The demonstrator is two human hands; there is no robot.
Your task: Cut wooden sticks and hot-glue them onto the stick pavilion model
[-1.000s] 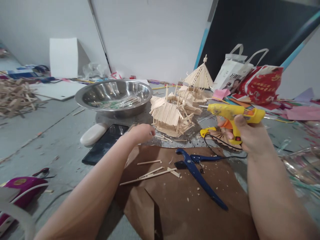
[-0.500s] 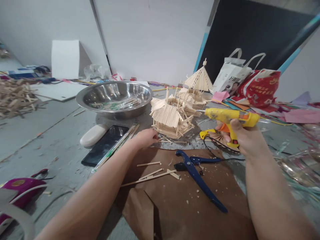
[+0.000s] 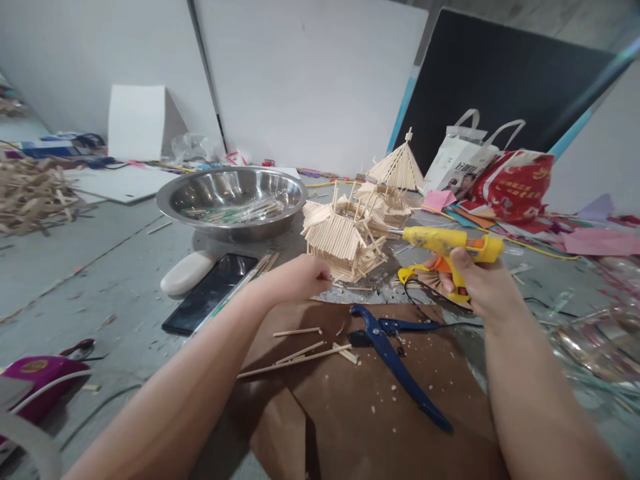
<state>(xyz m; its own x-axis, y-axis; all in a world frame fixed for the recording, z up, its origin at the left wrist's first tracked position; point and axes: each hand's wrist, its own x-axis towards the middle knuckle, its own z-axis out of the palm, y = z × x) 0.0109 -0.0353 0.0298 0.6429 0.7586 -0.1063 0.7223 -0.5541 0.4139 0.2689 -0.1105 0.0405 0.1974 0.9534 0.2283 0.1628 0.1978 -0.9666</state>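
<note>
Clearly, the right hand was closed around the handle of the yellow glue gun, so this grip was grasping the gun, and its thumb lay on the gun's upper part. The nozzle pointed to the left, and its tip was close to the right side of the stick house; whether they touched, I could not tell. This house stood upright on the floor, near the middle, just beyond the left hand. The left fingers were curled, low before the house, and their tips were mostly hidden, so I could not tell if that grip held something.

Behind the house stood a second house, which had a pointed roof. On the left was the steel basin, with thin sticks in clear plastic inside it. In front of the basin, the phone lay beside a white oval thing. Nearest, the brown sheet was spread, and on it lay the blue cutter, its handles apart, and several loose sticks.
</note>
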